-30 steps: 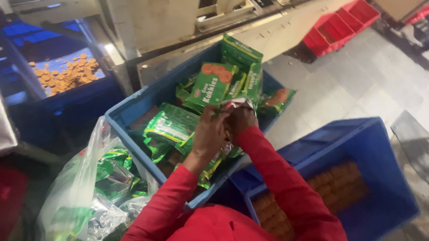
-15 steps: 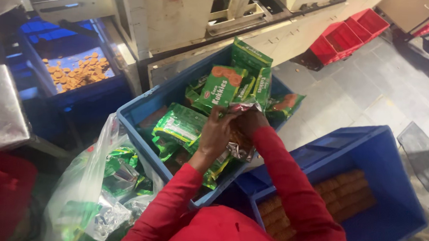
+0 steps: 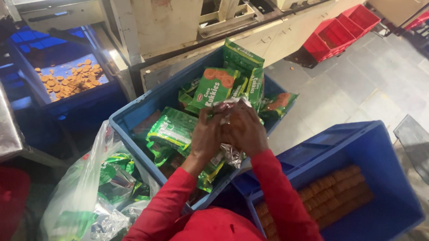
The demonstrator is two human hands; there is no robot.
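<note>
Hands unmoved over blue crate [image 3: 141, 113], both hands [image 3: 228, 131] gripping crumpled silver-lined green wrapper [image 3: 230, 153]

Green biscuit packets [image 3: 216, 86] fill the blue crate [image 3: 141, 109]; one silvery wrapper [image 3: 230, 153] held.

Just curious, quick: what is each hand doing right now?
Left hand: closed on the silvery wrapper.
Right hand: closed on the same wrapper, above the blue crate.
</note>
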